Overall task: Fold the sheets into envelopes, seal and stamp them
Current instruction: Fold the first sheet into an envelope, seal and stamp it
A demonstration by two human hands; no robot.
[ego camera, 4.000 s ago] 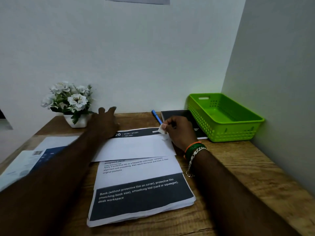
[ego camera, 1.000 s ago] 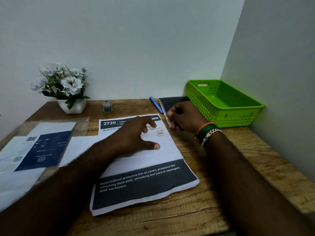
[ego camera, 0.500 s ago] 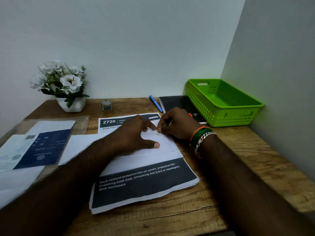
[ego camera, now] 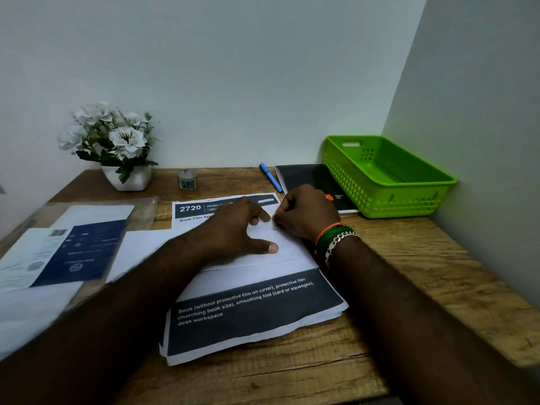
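Since a second ago the right hand (ego camera: 306, 213) has come off the black notebook (ego camera: 309, 178) to the envelope (ego camera: 280, 247), its grip curled tight at the top right corner; what it pinches is hidden. Left hand (ego camera: 233, 229) lies flat, fingers spread, pressing the envelope onto the printed sheets (ego camera: 254, 314). Around them the wooden surface (ego camera: 438, 276) fills a white-walled corner, carrying a green basket (ego camera: 388, 176), blue pen (ego camera: 270, 176) and flower pot (ego camera: 128, 178).

i see a plain white envelope (ego camera: 271, 252) lying flat, long side across, on top of a stack of printed sheets (ego camera: 254, 314) with dark banners, squared up on the wooden counter (ego camera: 409, 276).
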